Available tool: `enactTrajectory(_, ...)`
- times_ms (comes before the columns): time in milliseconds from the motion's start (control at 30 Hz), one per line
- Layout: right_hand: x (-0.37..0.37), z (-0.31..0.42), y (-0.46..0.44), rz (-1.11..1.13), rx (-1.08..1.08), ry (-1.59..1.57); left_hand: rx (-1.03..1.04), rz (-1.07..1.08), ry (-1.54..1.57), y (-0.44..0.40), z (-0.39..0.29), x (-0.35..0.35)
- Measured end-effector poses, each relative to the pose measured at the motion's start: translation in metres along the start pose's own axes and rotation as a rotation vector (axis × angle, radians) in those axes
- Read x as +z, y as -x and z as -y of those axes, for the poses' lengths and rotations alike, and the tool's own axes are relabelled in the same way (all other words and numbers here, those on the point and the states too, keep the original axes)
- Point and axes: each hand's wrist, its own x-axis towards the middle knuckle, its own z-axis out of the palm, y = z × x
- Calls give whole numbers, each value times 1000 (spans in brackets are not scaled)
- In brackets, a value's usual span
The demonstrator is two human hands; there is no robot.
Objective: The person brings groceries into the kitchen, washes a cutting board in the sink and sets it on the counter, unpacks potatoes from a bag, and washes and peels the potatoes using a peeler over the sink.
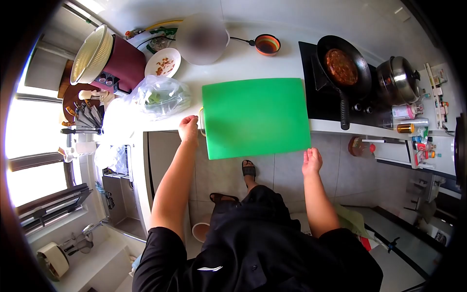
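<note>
Counter (243, 70) at twelve o'clock; green cutting board (257, 118) projecting past its front edge.
I judge the board could tip if support slips, or strike the frying pan (364, 73) at one o'clock if swung right. At the board's nine, the left hand (188, 129) has curled fingers; at its four, so has the right hand (312, 161). I cannot tell whether either grips it.

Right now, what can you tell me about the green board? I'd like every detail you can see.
The green board is a broad, flat rectangle that looks like plastic, its visible face plain, with a pale handle on the left edge. Its near part juts past the white counter; whether it rests there or is lifted, I can't tell. The left hand is beside the handle, the right hand at the near right corner.
</note>
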Motion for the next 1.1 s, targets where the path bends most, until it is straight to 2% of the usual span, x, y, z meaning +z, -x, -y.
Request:
enactTrajectory(33, 3, 0, 3, -23, -12, 0, -1, 0, 0, 2, 5, -2)
enactTrajectory(100, 8, 4, 5, -62, -47, 72, 247, -203, -140, 23, 18, -12)
enactTrajectory(133, 11, 6, 6, -100, -84, 145, 242, -267, -74, 41, 36, -13)
enactTrajectory(167, 11, 5, 4, -95, -84, 149, 120, -411, -413, 59, 59, -13)
enactTrajectory(200, 11, 3, -1, -97, -202, 247, -342, -345, -435, 91, 47, -6)
enactTrajectory(233, 8, 1, -6, -100, -322, 346, -710, -209, -349, 120, 19, 2)
enactTrajectory(267, 6, -1, -10, -100, -322, 354, -807, 23, -7, 117, 48, -13)
enactTrajectory(300, 8, -3, -16, -102, -244, 330, -813, 22, -6, 111, 68, -15)
enactTrajectory(367, 24, -4, -20, -108, -170, 300, -646, 28, 166, 97, 88, -14)
enactTrajectory(433, 38, -1, -9, -160, -150, 300, -667, -29, 202, 92, 70, -3)
enactTrajectory(500, 44, -6, -15, -114, -156, 285, -597, -179, 203, 76, 59, 7)
enactTrajectory(600, 57, -15, -20, -48, -124, 223, -546, -200, 208, 51, 50, 12)
enactTrajectory(700, 81, -21, -13, -47, -147, 227, -483, -203, 156, 46, 45, 8)
enactTrajectory(767, 95, -27, 6, -20, -412, 294, -443, 4, 146, 54, 49, -10)
enactTrajectory(800, 104, -39, 15, 37, -518, 302, -430, 104, 147, 66, 49, -26)
enactTrajectory(833, 113, -52, 29, 97, -511, 325, -378, 176, 97, 79, 49, -47)
enactTrajectory(867, 123, -70, 46, 302, -409, 511, -355, 260, 103, 91, 49, -75)
enactTrajectory(900, 139, -95, 66, 523, -296, 705, -390, 261, 76, 102, 50, -106)
enactTrajectory(967, 176, -158, 154, 905, -85, 898, -370, 189, 119, 132, 45, -185)
enactTrajectory(1000, 198, -188, 215, 1026, 35, 924, -370, 95, 167, 141, 54, -231)
enactTrajectory(1067, 219, -249, 328, 1238, 219, 997, -148, -244, 197, 157, 81, -326)
enactTrajectory(1100, 229, -284, 377, 1334, 282, 1044, -111, -434, 256, 166, 87, -375)
